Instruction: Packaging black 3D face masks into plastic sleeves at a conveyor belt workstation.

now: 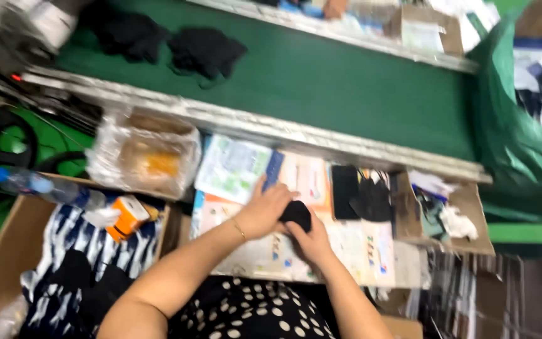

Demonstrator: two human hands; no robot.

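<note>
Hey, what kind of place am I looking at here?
Probably a factory packing line: a green conveyor belt carries black cloth pieces, and both hands fold a black piece over printed paper packets at a workstation.

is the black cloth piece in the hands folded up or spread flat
Folded up: the black cloth piece shows as a small bunched lump pinched between the left hand and right hand, not laid flat on the work surface.

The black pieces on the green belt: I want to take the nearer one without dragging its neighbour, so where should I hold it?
Probably pinch the right-hand black piece at its right edge, coming from the right. The other black piece lies close on its left, while bare green belt lies on its right. Blur hides any finer shape.
</note>
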